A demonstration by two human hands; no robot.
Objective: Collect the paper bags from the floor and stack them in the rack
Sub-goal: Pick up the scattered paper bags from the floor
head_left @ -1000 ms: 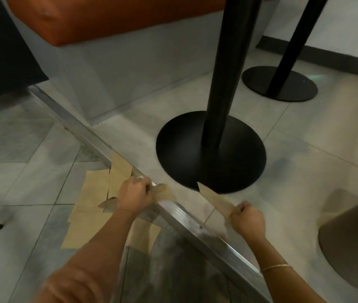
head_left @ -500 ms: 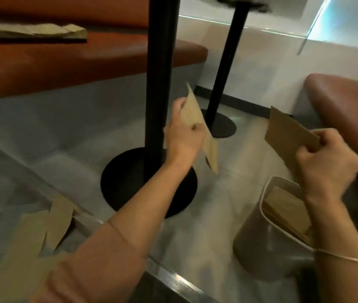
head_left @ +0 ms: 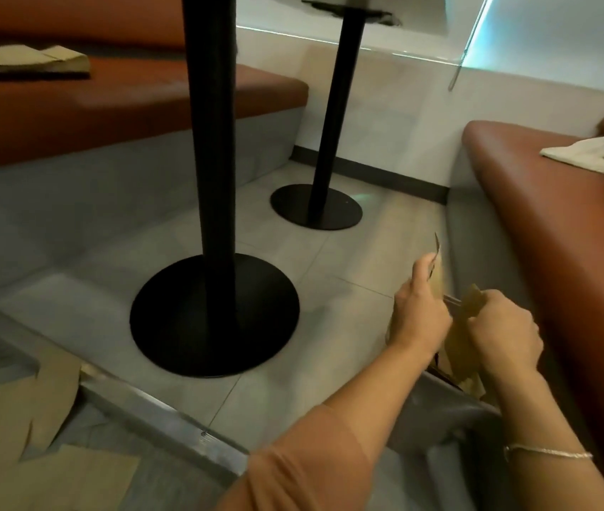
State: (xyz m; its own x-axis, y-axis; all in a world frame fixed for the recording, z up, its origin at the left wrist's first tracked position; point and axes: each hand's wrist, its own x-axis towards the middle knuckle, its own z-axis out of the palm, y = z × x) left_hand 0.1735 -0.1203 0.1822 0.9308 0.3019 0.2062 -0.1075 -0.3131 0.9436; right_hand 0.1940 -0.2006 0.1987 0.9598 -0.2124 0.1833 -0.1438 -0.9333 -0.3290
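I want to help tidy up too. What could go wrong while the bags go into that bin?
The left hand and right hand each grip a paper bag over the grey bin. Pushed in together, the bags might crumple or catch on the rim. More loose bags lie on the floor beside the metal strip, where someone might slip on them.

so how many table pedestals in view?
2. The near pedestal stands left of centre on a big round base; the far pedestal stands behind it, nearer the wall, on a smaller-looking base. None seems hidden.
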